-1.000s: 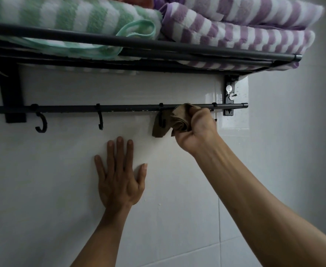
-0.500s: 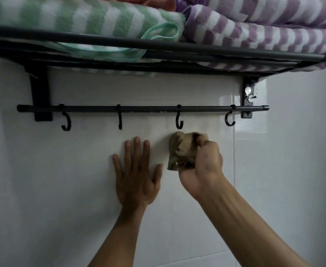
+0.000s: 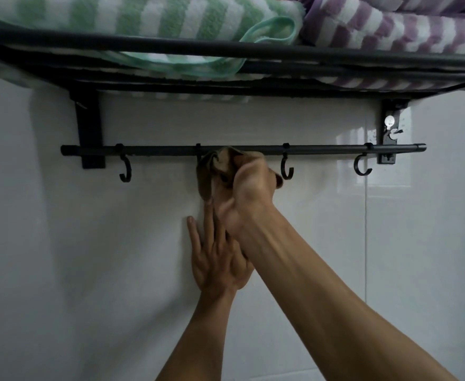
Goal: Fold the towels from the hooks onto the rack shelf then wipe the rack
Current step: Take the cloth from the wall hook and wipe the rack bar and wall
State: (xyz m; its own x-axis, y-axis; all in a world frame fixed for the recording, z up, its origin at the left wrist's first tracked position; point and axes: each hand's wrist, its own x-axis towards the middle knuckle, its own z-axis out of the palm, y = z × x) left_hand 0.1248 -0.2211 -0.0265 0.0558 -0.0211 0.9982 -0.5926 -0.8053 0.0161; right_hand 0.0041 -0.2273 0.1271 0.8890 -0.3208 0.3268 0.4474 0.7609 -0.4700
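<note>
Crumpled brown wiping cloth (image 3: 215, 171) is pressed against the thin black hook rail (image 3: 322, 149), over the second hook from the left. Half a second ago it hung below the rail, and a second ago it was nearer the right end, so wiping is moving leftward. Right hand (image 3: 249, 188) is fisted tight around the cloth. Left hand (image 3: 216, 259) lies flat, fingers straight, on the white tiled wall (image 3: 61, 243). Green-striped folded towel (image 3: 149, 15) and purple-striped folded towel (image 3: 390, 26) sit on the black rack shelf (image 3: 225, 48); the folding step looks complete.
</note>
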